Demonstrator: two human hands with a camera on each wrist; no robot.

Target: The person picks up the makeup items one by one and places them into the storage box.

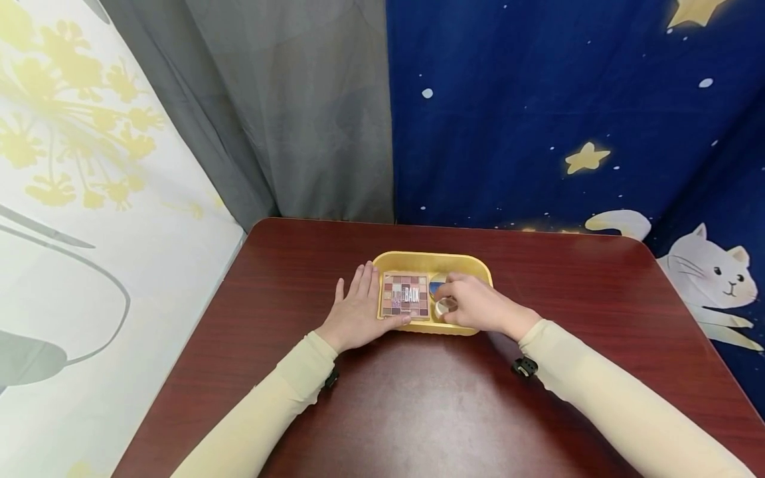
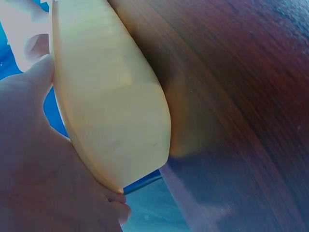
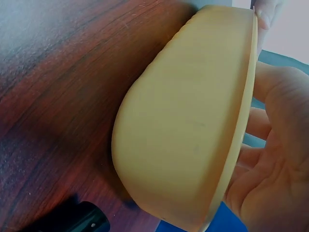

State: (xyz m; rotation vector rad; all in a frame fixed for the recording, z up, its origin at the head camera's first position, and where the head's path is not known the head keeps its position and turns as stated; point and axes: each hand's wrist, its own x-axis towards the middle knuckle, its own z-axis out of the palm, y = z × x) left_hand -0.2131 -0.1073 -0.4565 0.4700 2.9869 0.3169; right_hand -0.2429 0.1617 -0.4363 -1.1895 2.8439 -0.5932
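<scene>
A yellow plastic tray (image 1: 430, 256) sits on the table, with a square eyeshadow palette (image 1: 405, 296) in its left part. My left hand (image 1: 354, 317) rests along the tray's left end, fingers extended, thumb over the front rim near the palette. Reaching into the right part, my right hand (image 1: 483, 305) pinches a small round white-rimmed container (image 1: 441, 309) between curled fingers and thumb. Just behind it lies a round blue-and-cream item (image 1: 435, 288), partly hidden by the fingers. Both wrist views show the tray's outer wall (image 2: 111, 96), with each hand at the rim.
The dark red wooden table (image 1: 406, 411) extends around the tray. Grey curtain (image 1: 317, 113) and blue starry curtain (image 1: 508, 126) hang behind its far edge. A black cylindrical object (image 3: 82, 220) shows low in the right wrist view.
</scene>
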